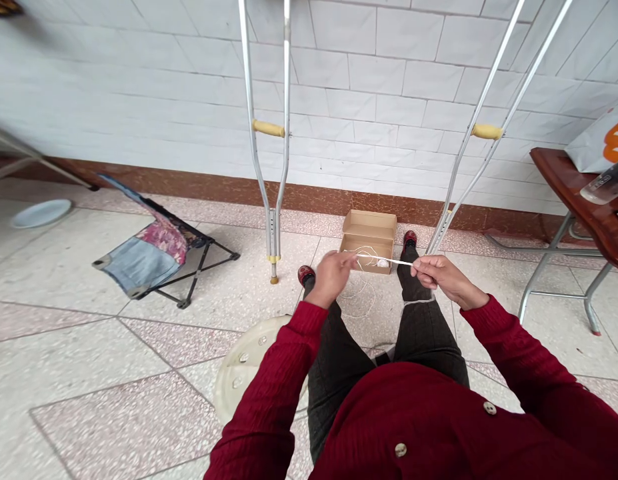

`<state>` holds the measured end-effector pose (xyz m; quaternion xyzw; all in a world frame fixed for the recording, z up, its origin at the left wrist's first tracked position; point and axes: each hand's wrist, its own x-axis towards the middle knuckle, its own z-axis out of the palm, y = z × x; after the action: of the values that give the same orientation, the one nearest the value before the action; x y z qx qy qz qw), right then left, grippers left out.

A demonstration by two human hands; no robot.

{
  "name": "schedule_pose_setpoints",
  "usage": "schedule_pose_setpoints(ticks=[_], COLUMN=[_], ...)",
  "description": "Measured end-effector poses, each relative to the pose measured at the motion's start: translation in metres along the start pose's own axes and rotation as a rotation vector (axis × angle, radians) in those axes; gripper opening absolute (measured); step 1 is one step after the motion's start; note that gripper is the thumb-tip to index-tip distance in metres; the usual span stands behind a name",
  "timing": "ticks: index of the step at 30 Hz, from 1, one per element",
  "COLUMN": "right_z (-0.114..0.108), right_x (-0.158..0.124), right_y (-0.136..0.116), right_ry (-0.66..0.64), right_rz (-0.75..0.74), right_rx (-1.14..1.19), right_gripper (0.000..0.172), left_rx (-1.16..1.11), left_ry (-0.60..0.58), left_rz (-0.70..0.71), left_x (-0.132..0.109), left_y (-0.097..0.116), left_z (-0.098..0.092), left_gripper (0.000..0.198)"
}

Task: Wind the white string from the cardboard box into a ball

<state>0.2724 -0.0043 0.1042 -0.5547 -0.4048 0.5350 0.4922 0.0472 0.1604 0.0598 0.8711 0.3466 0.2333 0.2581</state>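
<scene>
Both my hands hold a thin white cord (pixel 389 261) stretched taut between them, above an open cardboard box (pixel 369 228). My left hand (pixel 331 279) pinches one stretch of it, and my right hand (pixel 435 275) pinches the other end. A small white ball of cord (pixel 383 264) lies at the box's front, close under the taut stretch. Loose loops of the same cord (pixel 365 288) hang below my left hand, down over the floor between my feet. Part of the box's inside is hidden behind my hands.
Two aluminium crutches (pixel 269 133) (pixel 489 127) lean against a tiled wall, flanking the box. A folding stool (pixel 153 250) and a pale plate (pixel 41 213) lie on the left. A brown table (pixel 589 200) holding a bottle (pixel 609 181) stands at the right.
</scene>
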Motion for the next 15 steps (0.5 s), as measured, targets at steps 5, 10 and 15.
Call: schedule_pose_setpoints(ticks=[5,10,15], right_z=[-0.020,-0.024,-0.001], right_x=[-0.016,-0.015,0.007], right_y=[-0.006,-0.017,-0.014], right_ry=[0.028,0.061,0.027], right_rz=[0.020,-0.040,-0.030], right_rx=[0.023,0.045,0.082], right_gripper=[0.032,0.031,0.033], left_rx=[0.168,0.205,0.128], left_ry=[0.017,-0.036,-0.054], left_rz=[-0.412,-0.443,-0.206], left_x=[-0.011,-0.023,-0.016], left_y=[-0.069,-0.091,-0.031], left_z=[-0.029,-0.024,0.012], left_gripper=[0.035,0.025,0.035])
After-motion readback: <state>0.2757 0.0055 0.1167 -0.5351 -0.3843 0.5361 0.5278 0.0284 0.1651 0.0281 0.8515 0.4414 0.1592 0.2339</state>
